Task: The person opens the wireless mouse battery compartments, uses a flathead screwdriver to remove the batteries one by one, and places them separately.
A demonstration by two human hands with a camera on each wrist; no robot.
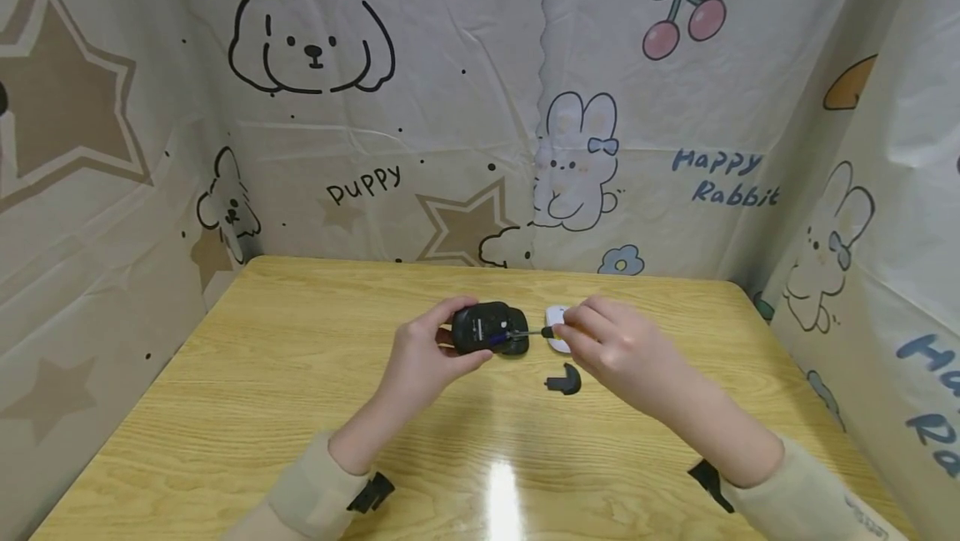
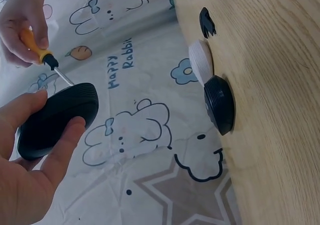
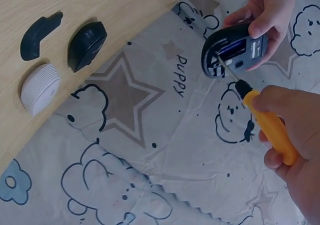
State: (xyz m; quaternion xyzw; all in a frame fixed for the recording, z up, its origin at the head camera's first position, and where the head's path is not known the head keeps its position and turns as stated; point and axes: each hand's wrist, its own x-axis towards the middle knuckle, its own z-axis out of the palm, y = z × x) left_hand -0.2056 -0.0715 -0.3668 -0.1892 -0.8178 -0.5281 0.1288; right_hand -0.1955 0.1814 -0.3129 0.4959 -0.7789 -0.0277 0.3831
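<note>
A black computer mouse (image 3: 245, 50) is gripped by my left hand (image 1: 420, 349), its underside with an opened compartment facing my right hand (image 1: 622, 349). Something dark blue shows inside that compartment in the right wrist view. My right hand holds a screwdriver by its yellow handle (image 3: 272, 127). The metal shaft (image 3: 228, 70) reaches to the compartment's edge, beside a white spot on the underside. Lying on the table is a curved black cover (image 1: 566, 379) with a narrow tab, nearest to my right hand.
A second black mouse (image 3: 87, 45) and a white mouse (image 3: 40, 89) with ridged sides stand side by side on the wooden table (image 1: 315, 408), behind the black cover. A printed cloth (image 1: 465, 124) hangs around the table's back and sides.
</note>
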